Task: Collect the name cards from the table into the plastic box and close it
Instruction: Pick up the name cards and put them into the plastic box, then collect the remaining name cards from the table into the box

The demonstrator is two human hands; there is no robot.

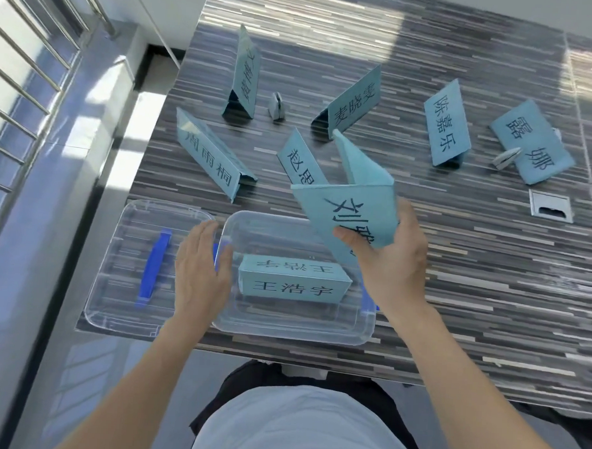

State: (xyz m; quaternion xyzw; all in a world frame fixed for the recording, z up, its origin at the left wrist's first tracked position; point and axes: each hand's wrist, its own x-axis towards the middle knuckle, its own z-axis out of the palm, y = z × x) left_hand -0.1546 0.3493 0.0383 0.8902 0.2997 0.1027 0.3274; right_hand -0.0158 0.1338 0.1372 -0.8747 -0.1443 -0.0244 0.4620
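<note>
A clear plastic box [364,325] stands at the table's near edge with one folded blue name card [293,282] lying inside. My right hand [393,263] grips another blue name card [348,206], tilted above the box's far right corner. My left hand [201,271] rests flat against the box's left wall, fingers together. The clear lid [128,250] with a blue handle lies to the left of the box. Several more blue name cards sit farther back, among them one at the left [209,159], one partly hidden behind the held card [301,161] and one at the right [447,124].
Two small clear card stands [276,106] [505,158] lie among the cards. A metal cable hatch [550,211] is set into the striped table at the right. A railing and window ledge [38,83] run along the left, beyond the table edge.
</note>
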